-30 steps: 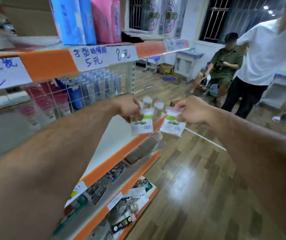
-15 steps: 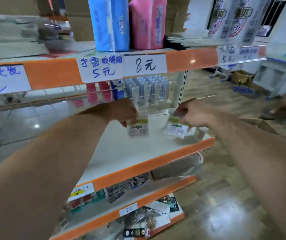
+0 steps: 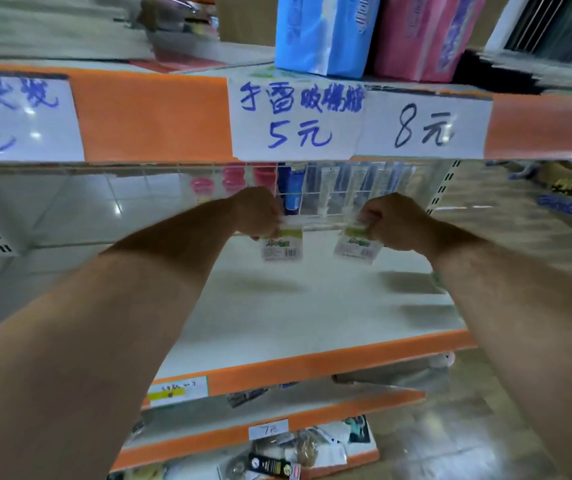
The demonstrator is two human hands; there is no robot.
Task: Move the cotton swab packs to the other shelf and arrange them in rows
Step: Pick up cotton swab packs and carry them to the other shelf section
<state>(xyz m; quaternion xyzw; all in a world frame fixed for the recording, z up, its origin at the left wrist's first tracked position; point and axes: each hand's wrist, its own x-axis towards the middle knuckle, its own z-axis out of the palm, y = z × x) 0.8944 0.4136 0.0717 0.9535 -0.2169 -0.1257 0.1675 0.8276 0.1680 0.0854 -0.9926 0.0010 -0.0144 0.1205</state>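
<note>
The left hand pinches the left pack of cotton swabs near 11 o'clock; the right hand pinches the right pack near 1 o'clock, both above the white shelf. Such a light pinch may let a pack slip or topple, spoiling the row.

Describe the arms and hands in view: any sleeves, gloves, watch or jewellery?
Both are bare. The left hand and right hand wear no gloves, and no ring shows, though blur hides fine detail. The left forearm and right forearm are uncovered to the frame edge: no sleeve, watch or band in view. Fine hair shows on the right forearm.
</note>
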